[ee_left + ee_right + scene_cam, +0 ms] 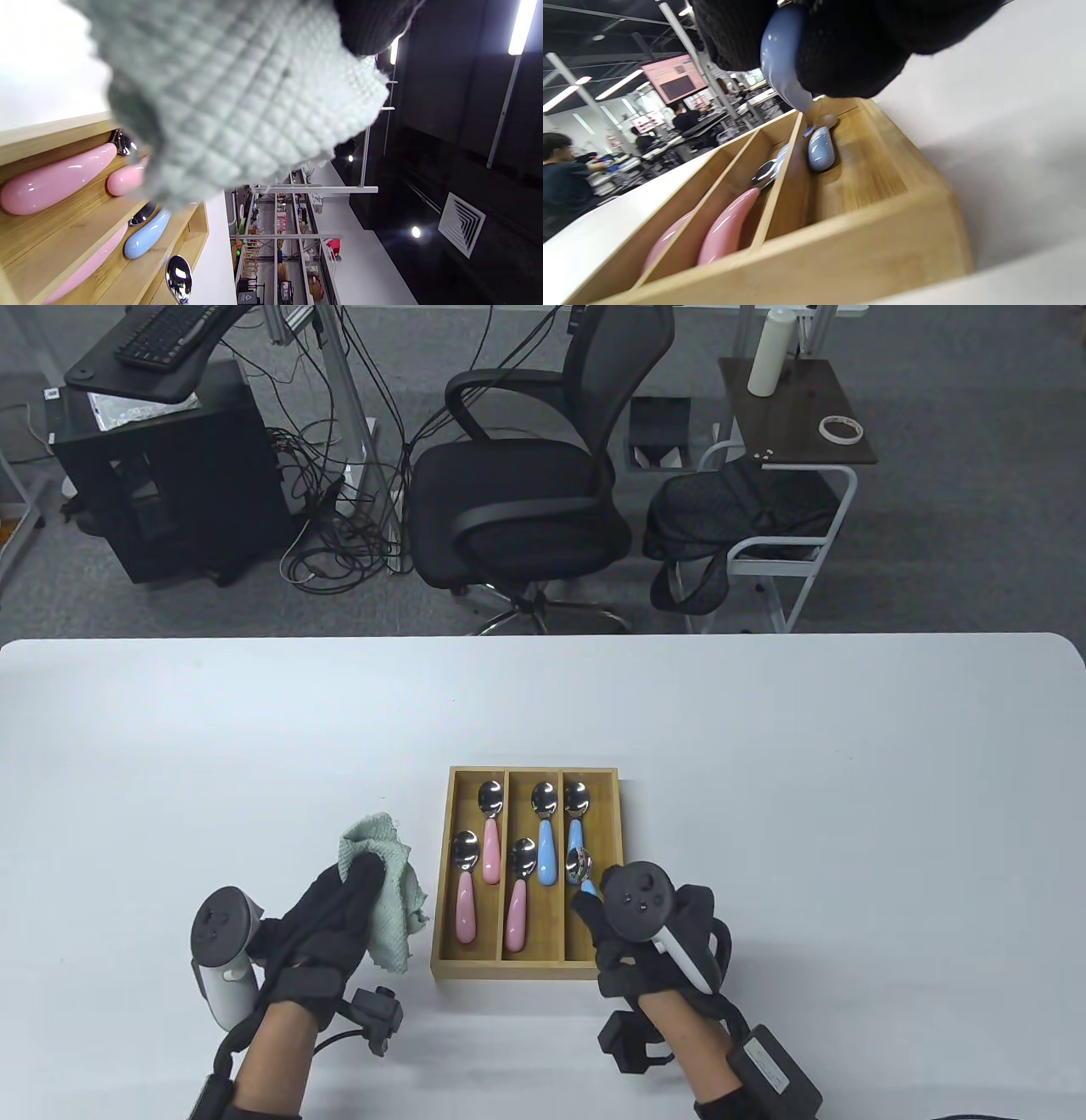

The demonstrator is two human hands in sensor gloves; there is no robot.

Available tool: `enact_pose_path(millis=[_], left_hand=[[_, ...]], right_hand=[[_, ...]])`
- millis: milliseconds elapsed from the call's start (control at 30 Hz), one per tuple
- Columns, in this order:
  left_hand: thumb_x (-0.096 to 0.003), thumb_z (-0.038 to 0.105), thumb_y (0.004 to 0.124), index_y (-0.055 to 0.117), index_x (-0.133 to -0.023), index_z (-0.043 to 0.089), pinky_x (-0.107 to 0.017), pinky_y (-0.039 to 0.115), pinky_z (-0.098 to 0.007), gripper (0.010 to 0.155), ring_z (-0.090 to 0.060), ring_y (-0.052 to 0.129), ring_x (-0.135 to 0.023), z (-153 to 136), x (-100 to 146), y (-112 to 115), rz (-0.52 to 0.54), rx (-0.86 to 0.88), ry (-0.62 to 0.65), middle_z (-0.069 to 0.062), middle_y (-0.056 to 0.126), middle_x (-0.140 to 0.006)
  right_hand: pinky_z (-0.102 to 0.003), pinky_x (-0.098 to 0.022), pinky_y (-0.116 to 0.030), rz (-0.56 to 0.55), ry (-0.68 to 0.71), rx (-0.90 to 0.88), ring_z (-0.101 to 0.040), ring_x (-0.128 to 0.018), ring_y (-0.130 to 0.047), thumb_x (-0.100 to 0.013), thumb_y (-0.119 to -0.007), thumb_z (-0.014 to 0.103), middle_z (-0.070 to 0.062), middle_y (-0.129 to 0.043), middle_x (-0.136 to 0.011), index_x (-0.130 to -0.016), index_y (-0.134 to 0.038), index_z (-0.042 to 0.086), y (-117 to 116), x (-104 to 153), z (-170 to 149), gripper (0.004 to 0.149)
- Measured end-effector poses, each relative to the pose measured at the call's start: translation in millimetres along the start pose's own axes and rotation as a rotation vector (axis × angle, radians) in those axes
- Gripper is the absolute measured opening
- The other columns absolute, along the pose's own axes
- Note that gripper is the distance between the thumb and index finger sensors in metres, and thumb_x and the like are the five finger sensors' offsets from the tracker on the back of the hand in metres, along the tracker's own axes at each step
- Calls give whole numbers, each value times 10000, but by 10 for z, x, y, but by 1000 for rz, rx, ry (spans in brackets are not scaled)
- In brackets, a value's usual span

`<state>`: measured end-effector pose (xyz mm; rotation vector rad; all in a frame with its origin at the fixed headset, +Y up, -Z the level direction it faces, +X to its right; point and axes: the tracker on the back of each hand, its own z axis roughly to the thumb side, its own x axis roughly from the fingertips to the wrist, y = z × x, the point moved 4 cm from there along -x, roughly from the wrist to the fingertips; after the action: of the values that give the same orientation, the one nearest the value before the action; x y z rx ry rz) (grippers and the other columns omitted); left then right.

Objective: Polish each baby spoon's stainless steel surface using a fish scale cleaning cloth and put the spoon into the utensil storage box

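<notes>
A bamboo utensil box (441, 899) with three lanes sits at table centre. Two pink spoons (465, 899) lie in its left lane. A pink spoon (517, 908) and a blue one (545, 840) lie in the middle lane, and another blue spoon (575, 823) lies in the right lane. My right hand (615, 912) grips a blue-handled spoon (580, 867) by its handle (782, 55), bowl forward, over the right lane. My left hand (339, 908) holds the pale green fish scale cloth (386, 891) just left of the box; the cloth (237, 93) fills the left wrist view.
The white table (764, 780) stretches bare on both sides of the box. Beyond its far edge stand a black office chair (526, 492), a dark cabinet (161, 466) with cables, and a small side table (793, 415).
</notes>
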<state>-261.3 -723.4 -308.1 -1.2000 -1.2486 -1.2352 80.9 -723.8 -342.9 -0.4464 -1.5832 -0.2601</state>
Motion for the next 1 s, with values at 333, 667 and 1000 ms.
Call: enact_pose_path(millis=[333,667,1000], left_hand=[[-626,459,665,780,-923,100,-479,891,-446,480,-193,1054,-562,-22,-12,12,-9,13,-15,-6,954,-720],[-628,462,664,778,-928,101,-479,890,-449,483,-197,1053,-564,-67,-38,36,-21,-13,-37,-8,954,-722],[-633,465,655,758,-956,108,-501,868,-480,492,-240,1037,-604,-59,-40,14,-14,-59,-35,-41,940,-764]], right_hand=[[-236,-283,-909,-81,-75,54,-132,-399,-974,-647,-656,374,-135,-820,-747,-1009,-566,-43,-134,-158,-40,559],[-236,-252,-907,-38,-78,101,-116,-365,-980,-646,-658,408,-142,-817,-774,-1017,-569,-41,-139,-131,-81,589],[-315,-329,-888,-47,69,-1,-201,-456,-970,-655,-603,450,-170,-791,-837,-1045,-548,-18,452,189,-211,611]])
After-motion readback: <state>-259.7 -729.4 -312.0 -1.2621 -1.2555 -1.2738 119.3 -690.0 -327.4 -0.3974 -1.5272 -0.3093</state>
